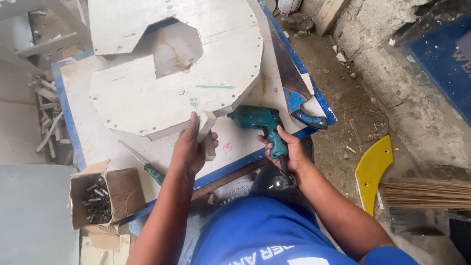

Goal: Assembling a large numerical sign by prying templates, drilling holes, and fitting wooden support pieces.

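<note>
My left hand point(192, 147) grips a small white wooden block point(206, 128) and presses it against the edge of a large white board point(171, 93) with an angular cut-out. My right hand point(289, 149) holds a teal electric drill point(260, 122) by its handle, its nose pointing left at the block and board edge. The board lies on a white workbench top with a blue rim point(66, 118).
A hand saw with a blue handle point(299, 98) lies on the bench's right side. A screwdriver point(144, 164) and an open cardboard box of screws point(100, 198) sit at the near left. A yellow curved piece point(373, 169) and a broom point(427, 194) lie on the dirt floor.
</note>
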